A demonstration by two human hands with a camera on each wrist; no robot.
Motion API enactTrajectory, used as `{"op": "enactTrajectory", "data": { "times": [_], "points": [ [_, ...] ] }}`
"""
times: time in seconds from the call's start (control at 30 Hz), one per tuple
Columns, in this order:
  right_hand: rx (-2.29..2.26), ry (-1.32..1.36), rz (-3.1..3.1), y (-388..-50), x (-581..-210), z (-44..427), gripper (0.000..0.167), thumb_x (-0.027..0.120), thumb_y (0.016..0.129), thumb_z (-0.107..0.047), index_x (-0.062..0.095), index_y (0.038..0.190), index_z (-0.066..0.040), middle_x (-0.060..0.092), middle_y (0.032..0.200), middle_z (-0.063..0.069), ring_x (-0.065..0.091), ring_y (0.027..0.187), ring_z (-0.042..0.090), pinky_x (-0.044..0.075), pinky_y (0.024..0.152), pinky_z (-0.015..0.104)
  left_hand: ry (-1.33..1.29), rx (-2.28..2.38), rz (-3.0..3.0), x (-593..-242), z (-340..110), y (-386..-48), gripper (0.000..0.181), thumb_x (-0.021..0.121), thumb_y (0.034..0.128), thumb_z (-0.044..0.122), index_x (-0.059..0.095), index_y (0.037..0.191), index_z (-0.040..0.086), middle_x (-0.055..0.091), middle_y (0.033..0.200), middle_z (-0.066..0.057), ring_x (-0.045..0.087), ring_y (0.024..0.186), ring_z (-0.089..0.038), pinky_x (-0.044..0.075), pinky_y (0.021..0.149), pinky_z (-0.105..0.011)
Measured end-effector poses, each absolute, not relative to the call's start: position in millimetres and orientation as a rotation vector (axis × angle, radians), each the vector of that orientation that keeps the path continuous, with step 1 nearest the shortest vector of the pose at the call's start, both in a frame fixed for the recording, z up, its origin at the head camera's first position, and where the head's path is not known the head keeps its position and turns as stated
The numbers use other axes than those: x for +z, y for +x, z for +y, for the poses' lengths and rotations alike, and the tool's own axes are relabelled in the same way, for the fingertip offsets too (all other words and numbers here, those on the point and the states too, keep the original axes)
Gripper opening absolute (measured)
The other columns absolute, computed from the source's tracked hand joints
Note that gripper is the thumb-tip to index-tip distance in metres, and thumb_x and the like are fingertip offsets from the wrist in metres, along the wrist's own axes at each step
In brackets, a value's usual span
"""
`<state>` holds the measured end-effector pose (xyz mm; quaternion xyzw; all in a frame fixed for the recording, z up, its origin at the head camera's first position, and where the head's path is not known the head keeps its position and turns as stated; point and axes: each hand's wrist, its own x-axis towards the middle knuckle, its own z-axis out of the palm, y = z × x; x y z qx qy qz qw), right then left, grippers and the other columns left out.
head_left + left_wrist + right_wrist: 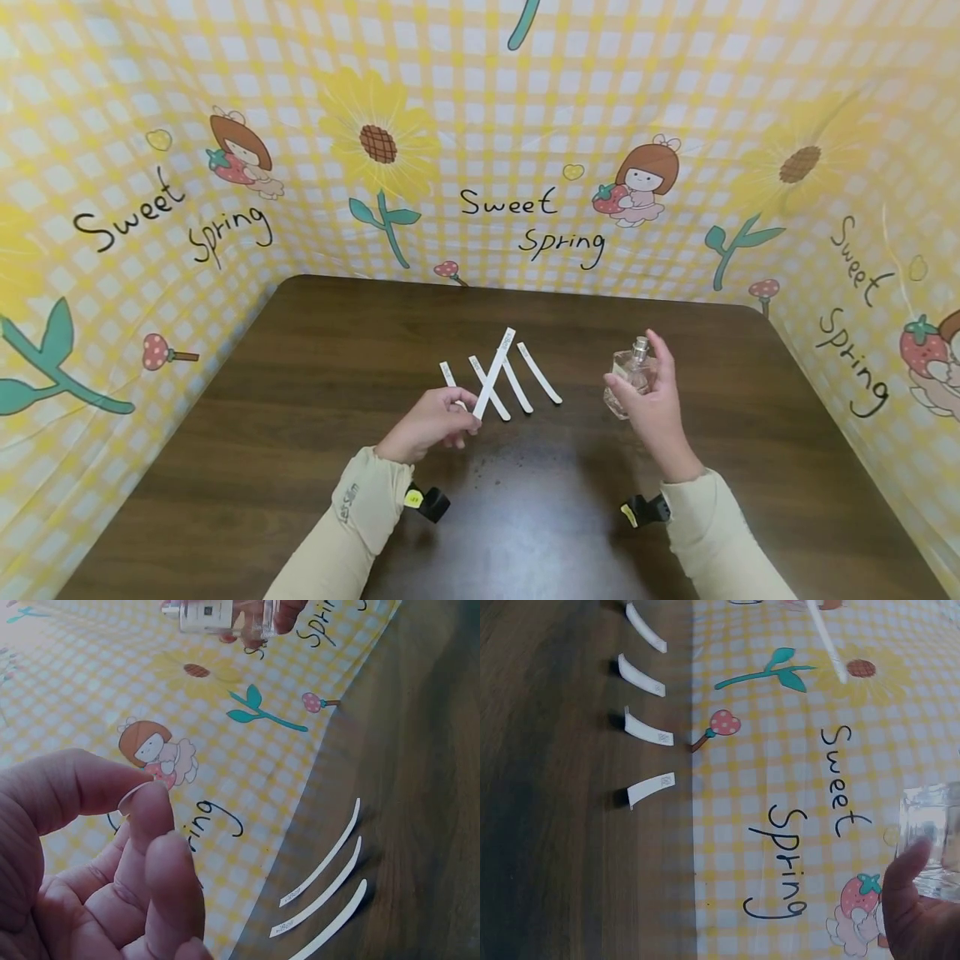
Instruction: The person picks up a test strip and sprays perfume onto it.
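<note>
My left hand (435, 421) pinches the lower end of a white paper test strip (495, 371) between thumb and index finger, its printed end pointing up and away. In the left wrist view that strip (133, 798) shows only as a thin curved edge at the fingertips. A clear glass perfume bottle (624, 365) is gripped by my right hand (662, 412), thumb on the near side. Its index finger is up by the silver spray top; whether it touches is unclear. Several more curved strips (538, 373) lie spread on the table beyond the left hand.
The dark wooden table (337, 333) is backed and flanked by a yellow checked cloth (480, 125) with flowers and lettering. Small dark specks or drops (498, 471) mark the tabletop in front of the strips. Black wrist bands (429, 503) show at both sleeves.
</note>
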<state>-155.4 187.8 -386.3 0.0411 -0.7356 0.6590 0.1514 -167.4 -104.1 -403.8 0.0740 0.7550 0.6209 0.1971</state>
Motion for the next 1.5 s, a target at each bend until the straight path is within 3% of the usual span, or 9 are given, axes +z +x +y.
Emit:
{"op": "enactTrajectory", "data": {
  "times": [0.07,0.17,0.33,0.57,0.73,1.27,1.5],
  "points": [
    [1.778,0.142,-2.164,-155,-387,184,0.071,0.065,0.085,0.006,0.029,0.145,-0.008,0.051,0.115,0.020,0.057,0.078,0.000,0.051,0.059,0.016,0.209,1.714,2.119,-402,-105,-167,0.022,0.062,0.0771,-0.003,0.059,0.098,-0.005,0.062,0.064,-0.001,0.050,0.046,-0.008,0.036,0.045,-0.021],
    [1.593,0.222,-2.189,-156,-391,178,0.061,0.067,0.081,0.008,0.042,0.135,-0.004,0.057,0.111,0.026,0.055,0.073,-0.001,0.049,0.055,0.014,0.228,1.689,2.131,-398,-107,-167,0.022,0.062,0.0772,-0.004,0.058,0.099,-0.008,0.063,0.064,-0.002,0.050,0.045,-0.008,0.036,0.044,-0.020],
    [1.401,0.225,-2.192,-161,-398,174,0.050,0.068,0.079,0.006,0.052,0.125,-0.003,0.061,0.092,0.020,0.054,0.065,0.008,0.046,0.051,0.016,0.244,1.681,2.126,-392,-108,-165,0.023,0.062,0.0787,-0.004,0.056,0.100,-0.010,0.062,0.063,-0.001,0.049,0.045,-0.008,0.038,0.045,-0.020],
    [1.137,0.088,-2.291,-164,-401,172,0.042,0.068,0.081,-0.006,0.055,0.121,-0.007,0.060,0.097,0.017,0.059,0.073,0.029,0.049,0.061,0.042,0.285,1.671,2.116,-387,-102,-158,0.019,0.062,0.0789,-0.004,0.058,0.098,-0.006,0.062,0.062,0.000,0.051,0.046,-0.010,0.040,0.047,-0.021],
    [0.988,0.184,-2.274,-164,-403,168,0.043,0.070,0.078,-0.007,0.054,0.119,-0.007,0.059,0.090,0.019,0.057,0.071,0.033,0.046,0.058,0.052,0.312,1.670,2.110,-383,-99,-155,0.019,0.062,0.0784,-0.004,0.058,0.097,-0.006,0.061,0.062,0.000,0.050,0.046,-0.009,0.041,0.047,-0.021],
    [1.133,0.129,-2.286,-166,-400,169,0.045,0.068,0.082,-0.007,0.051,0.124,-0.007,0.062,0.095,0.017,0.060,0.069,0.029,0.049,0.061,0.045,0.378,1.675,2.054,-383,-98,-149,0.023,0.061,0.0781,-0.004,0.057,0.099,-0.011,0.060,0.062,0.000,0.051,0.047,-0.009,0.041,0.048,-0.020],
    [0.989,0.206,-2.370,-164,-397,172,0.046,0.070,0.081,-0.008,0.054,0.124,-0.008,0.061,0.094,0.016,0.057,0.067,0.026,0.046,0.057,0.045,0.415,1.589,2.226,-391,-103,-149,0.021,0.061,0.0733,-0.006,0.061,0.095,-0.007,0.058,0.059,0.002,0.050,0.046,-0.010,0.045,0.054,-0.027]
  ]
}}
